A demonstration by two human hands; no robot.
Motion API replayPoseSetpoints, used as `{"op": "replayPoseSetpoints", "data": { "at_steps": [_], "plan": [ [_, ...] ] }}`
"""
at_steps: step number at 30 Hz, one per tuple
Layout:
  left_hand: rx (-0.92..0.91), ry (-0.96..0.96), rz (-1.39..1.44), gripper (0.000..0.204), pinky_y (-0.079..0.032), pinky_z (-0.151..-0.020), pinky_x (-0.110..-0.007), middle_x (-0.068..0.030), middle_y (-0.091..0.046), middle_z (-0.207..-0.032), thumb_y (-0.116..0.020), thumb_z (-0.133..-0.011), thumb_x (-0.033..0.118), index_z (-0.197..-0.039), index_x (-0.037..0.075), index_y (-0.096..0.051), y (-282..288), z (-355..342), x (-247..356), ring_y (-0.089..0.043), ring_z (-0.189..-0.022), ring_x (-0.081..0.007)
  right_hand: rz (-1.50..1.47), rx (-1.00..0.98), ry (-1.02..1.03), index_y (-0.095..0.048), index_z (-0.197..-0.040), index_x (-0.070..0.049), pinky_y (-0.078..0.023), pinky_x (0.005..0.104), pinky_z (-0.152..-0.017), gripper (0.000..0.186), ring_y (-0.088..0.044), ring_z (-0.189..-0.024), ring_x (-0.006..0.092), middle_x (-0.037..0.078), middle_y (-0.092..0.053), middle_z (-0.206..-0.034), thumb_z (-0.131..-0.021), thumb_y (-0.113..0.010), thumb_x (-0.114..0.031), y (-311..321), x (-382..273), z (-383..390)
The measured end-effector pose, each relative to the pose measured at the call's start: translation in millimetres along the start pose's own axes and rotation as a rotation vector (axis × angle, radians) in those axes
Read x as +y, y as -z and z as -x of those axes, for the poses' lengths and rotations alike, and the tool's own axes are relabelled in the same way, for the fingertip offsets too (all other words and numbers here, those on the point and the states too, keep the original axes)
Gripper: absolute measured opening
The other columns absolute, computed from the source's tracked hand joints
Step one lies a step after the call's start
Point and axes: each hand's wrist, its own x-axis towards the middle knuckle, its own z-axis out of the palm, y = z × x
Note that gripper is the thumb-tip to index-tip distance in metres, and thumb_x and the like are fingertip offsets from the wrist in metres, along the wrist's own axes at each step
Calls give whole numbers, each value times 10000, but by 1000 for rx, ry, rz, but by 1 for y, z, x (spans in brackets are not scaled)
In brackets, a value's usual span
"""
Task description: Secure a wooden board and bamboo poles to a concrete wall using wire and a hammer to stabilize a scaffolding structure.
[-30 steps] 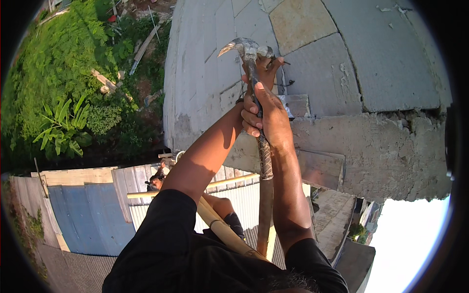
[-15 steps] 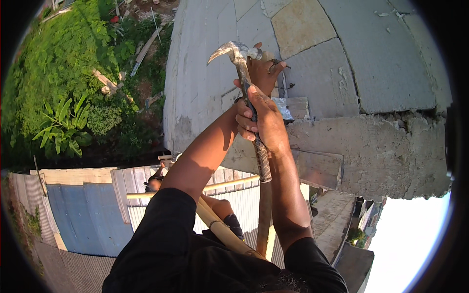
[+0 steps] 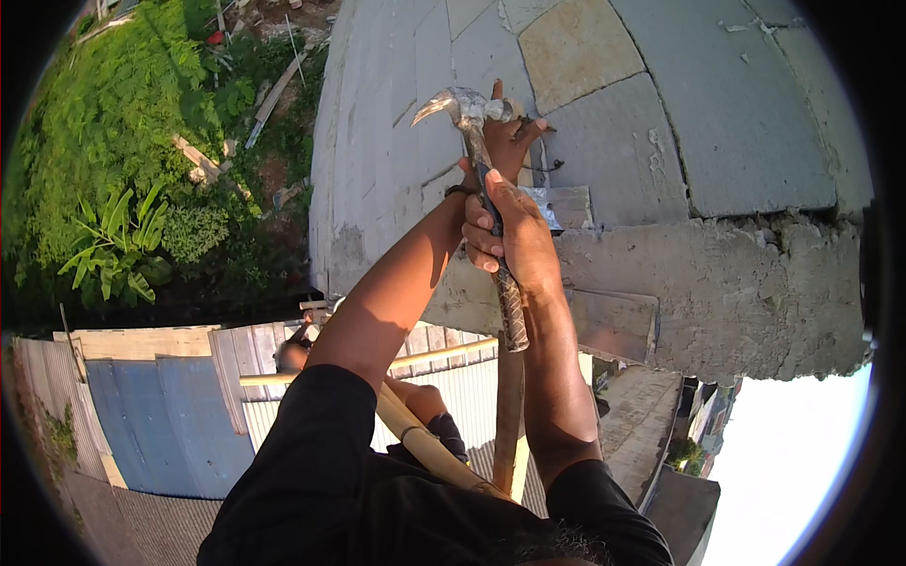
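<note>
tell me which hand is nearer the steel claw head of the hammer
Left. The left hand is raised against the wall right beside the hammer's steel claw head, fingers next to it. The right hand grips the hammer's handle lower down, further from the head.

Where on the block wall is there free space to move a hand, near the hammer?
The grey block wall is bare to the right of the hammer and above the rough concrete beam. It is crowded at the middle: the left hand holds something small against the wall, the right hand grips the hammer, and a grey bracket sits beside them.
</note>
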Motion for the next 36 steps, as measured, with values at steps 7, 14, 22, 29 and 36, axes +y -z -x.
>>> {"op": "replayPoseSetpoints", "data": {
  "at_steps": [7,14,22,29,36],
  "plan": [
    [11,-77,-32,788,-339,-1115,-443,-104,-666,-960,-685,-898,485,-1403,-50,-404,10,-1,-5,-571,-1120,-273,74,28,2,-463,-1393,-52,-249,200,-352,444,-269,-431,22,-49,-348,-658,-1068,-419,-351,-5,-7,40],
    [-311,74,19,690,-266,-1171,-487,-189,-285,-1551,-674,-779,680,-1248,174,-688,27,-23,-27,-267,-1419,-400,-31,176,-19,-455,-1396,-62,-276,215,-379,461,-280,-457,29,-51,-335,-662,-1066,-414,-380,21,4,51],
    [-269,-180,-272,808,-340,-1119,-387,-208,-393,-1474,-763,-807,501,-1393,57,-429,30,-19,-37,-418,-1325,-310,-140,167,14,-454,-1400,-61,-266,213,-376,473,-278,-460,28,-53,-333,-663,-1066,-409,-392,27,8,47],
    [-321,-128,-133,691,-277,-1168,-482,-217,-318,-1527,-759,-824,340,-1425,119,-500,39,-10,-24,-296,-1418,-409,-79,95,-13,-441,-1420,-65,-268,210,-365,471,-285,-456,29,-53,-334,-661,-1070,-395,-377,18,-3,56],
    [-351,-42,-60,956,-314,-1141,-448,-203,-385,-1471,-790,-789,295,-1536,90,-229,39,-13,-26,-360,-1365,-374,-78,181,30,-440,-1424,-55,-268,206,-355,472,-275,-434,30,-47,-334,-652,-1073,-390,-367,15,-3,59]
  ]
}}
